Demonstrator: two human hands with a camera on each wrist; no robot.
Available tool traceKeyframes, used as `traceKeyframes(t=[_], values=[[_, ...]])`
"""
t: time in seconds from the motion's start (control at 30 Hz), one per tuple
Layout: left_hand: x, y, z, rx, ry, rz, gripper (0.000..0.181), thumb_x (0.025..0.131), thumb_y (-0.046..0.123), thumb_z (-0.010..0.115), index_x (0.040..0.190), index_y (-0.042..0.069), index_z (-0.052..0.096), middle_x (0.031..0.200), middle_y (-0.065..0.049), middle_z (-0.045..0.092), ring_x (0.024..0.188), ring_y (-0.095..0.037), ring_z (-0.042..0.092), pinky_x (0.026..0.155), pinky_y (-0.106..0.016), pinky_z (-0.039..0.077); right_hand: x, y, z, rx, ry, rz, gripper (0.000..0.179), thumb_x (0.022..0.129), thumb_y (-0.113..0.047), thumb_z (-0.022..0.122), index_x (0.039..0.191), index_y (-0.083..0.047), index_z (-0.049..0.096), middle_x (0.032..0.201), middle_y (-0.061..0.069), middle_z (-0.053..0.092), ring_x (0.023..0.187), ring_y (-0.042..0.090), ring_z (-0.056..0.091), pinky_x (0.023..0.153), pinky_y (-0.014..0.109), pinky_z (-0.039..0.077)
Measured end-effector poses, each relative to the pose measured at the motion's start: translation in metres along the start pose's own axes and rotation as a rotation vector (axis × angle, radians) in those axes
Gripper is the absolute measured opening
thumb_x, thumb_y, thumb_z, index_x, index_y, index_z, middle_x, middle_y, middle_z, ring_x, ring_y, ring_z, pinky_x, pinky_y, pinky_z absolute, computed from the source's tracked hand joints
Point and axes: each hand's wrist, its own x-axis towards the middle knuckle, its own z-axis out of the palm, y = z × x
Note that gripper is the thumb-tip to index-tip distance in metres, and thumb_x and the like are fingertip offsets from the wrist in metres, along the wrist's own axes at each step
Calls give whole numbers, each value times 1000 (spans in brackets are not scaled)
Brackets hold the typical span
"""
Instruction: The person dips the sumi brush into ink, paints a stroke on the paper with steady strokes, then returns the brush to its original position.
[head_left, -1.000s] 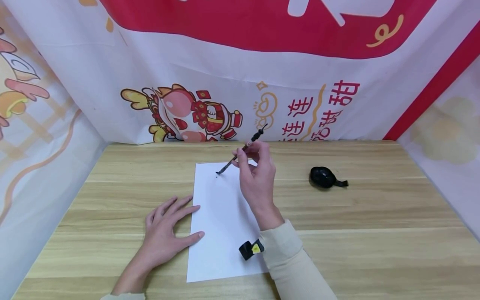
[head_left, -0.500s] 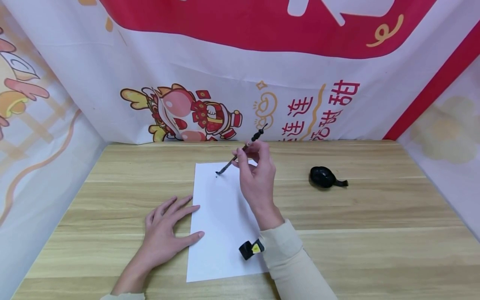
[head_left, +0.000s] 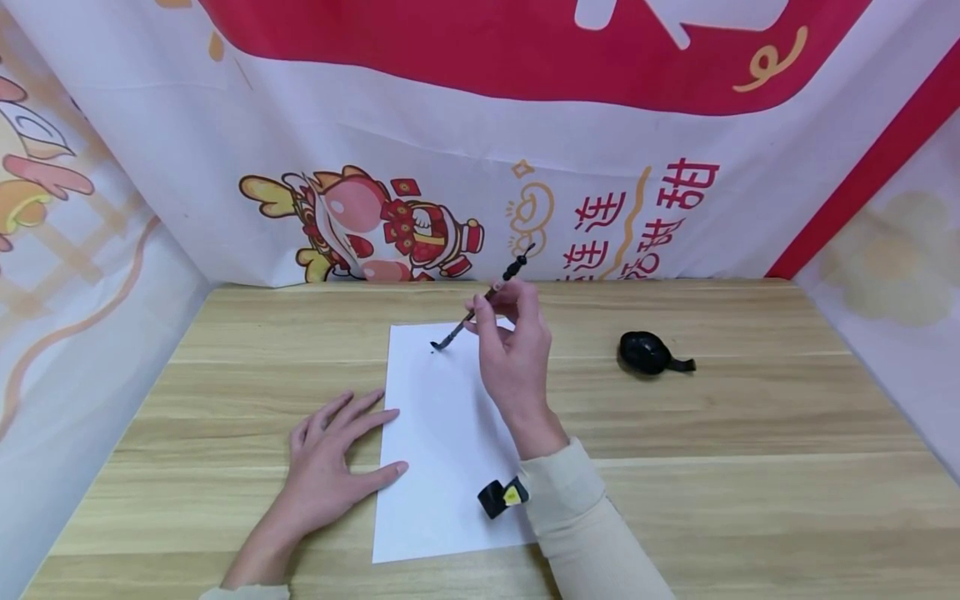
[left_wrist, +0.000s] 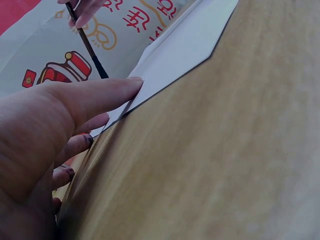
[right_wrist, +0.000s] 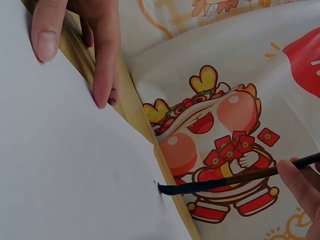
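Note:
A calligraphy brush [head_left: 487, 298] with a dark handle is pinched between the thumb and fingers of my right hand [head_left: 516, 367]. Its black bristle tip points down at the upper left part of a white sheet of paper [head_left: 442, 450]. In the right wrist view the brush tip [right_wrist: 167, 189] is bent at its end, right beside a tiny black dot on the paper. My left hand [head_left: 330, 467] rests with spread fingers along the paper's left edge, thumb and index fingertip on the sheet. Dark smudges mark some left fingertips in the left wrist view.
On the wooden table [head_left: 750, 500], right of the paper, sits a shiny black dish with a short handle [head_left: 645, 353]. A small black piece with a yellow label [head_left: 495, 498] shows beside the right cuff. A printed cloth [head_left: 300, 125] hangs behind the table.

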Motion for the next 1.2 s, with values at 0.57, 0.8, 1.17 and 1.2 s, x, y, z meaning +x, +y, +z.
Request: traceKeyframes(t=[0.57, 0.8, 1.17, 1.2], values=[[1, 0, 0, 1, -7, -8, 65, 84, 48, 90, 143, 29, 69, 168, -2, 50, 159, -42, 26, 120, -73, 8, 1, 0, -2, -18, 4, -5, 22, 110, -14, 62, 129, -5, 54, 117, 13, 67, 106, 22, 76, 82, 24, 66], [2, 1, -1, 6, -10, -17, 66, 84, 49, 90, 143, 29, 69, 168, -3, 49, 160, -43, 26, 120, -73, 8, 1, 0, -2, -12, 4, -21, 22, 110, -14, 63, 128, -4, 54, 116, 15, 66, 105, 24, 76, 81, 25, 66], [2, 0, 0, 9, -10, -14, 67, 84, 49, 90, 144, 30, 69, 169, -2, 49, 160, -43, 26, 121, -75, 7, 1, 0, -2, -10, -1, -17, 22, 110, -13, 62, 128, -3, 54, 116, 16, 66, 105, 30, 76, 81, 26, 66], [2, 0, 0, 8, -10, -14, 67, 84, 49, 90, 144, 30, 69, 169, -2, 49, 160, -42, 26, 121, -75, 7, 1, 0, -1, -10, -3, -18, 22, 110, -13, 62, 128, -4, 53, 116, 16, 66, 105, 31, 76, 82, 27, 66]])
